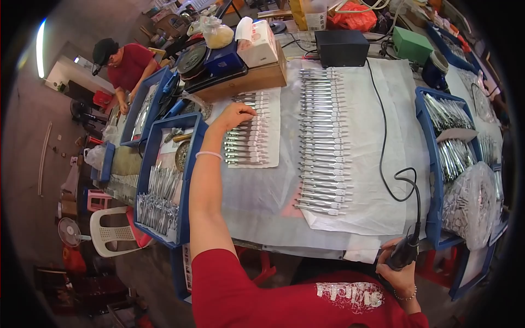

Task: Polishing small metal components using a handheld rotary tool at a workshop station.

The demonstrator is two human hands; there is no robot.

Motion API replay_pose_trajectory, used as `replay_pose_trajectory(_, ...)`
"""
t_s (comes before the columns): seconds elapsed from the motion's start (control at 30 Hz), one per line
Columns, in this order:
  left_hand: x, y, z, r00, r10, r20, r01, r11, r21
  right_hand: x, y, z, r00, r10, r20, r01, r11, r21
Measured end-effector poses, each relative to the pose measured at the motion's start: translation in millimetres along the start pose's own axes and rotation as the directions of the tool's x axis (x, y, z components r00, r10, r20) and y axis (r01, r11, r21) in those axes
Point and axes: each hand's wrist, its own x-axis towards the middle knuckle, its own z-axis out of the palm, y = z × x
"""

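Observation:
My left hand [236,116] reaches over the shorter column of slim silver metal pieces [246,147], laid side by side on a white sheet. Its fingers are bent together at the upper part of that column; whatever they pinch is hidden. Low at the right, my right hand [396,268] is closed around a black corded hand tool [403,252] by the table's front edge. A longer column of similar slim metal pieces with whitish right ends [324,147] runs down the middle of the white cloth [377,164].
Blue trays of metal pieces stand at left [199,142] and right [432,191]; a clear bag [470,202] bulges from the right one. A wooden box [268,76] and black box [342,48] are behind. The tool's cable [384,136] crosses the cloth. Another person [128,68] works far left.

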Motion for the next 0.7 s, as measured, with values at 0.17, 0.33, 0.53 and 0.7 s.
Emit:
replay_pose_trajectory(0.17, -5, -10, 1, 0.991, 0.092, -0.101, -0.083, 0.992, 0.093, 0, 0, 3, 0.999, -0.02, 0.026, 0.021, 1.0, -0.006)
replay_pose_trajectory(0.33, -9, 0, 3, 0.98, 0.118, -0.16, -0.09, 0.981, 0.174, -3, -2, 1, 0.999, 0.007, 0.037, -0.007, 1.0, -0.005)
replay_pose_trajectory(0.53, 20, 65, 24, 0.939, 0.276, -0.206, -0.23, 0.947, 0.223, -4, -10, -4, 0.999, 0.011, 0.044, -0.012, 1.0, 0.026)
replay_pose_trajectory(0.7, 89, 108, 76, 0.868, 0.437, -0.237, -0.382, 0.891, 0.244, -5, -17, -6, 0.997, 0.019, 0.078, -0.012, 0.996, -0.089)
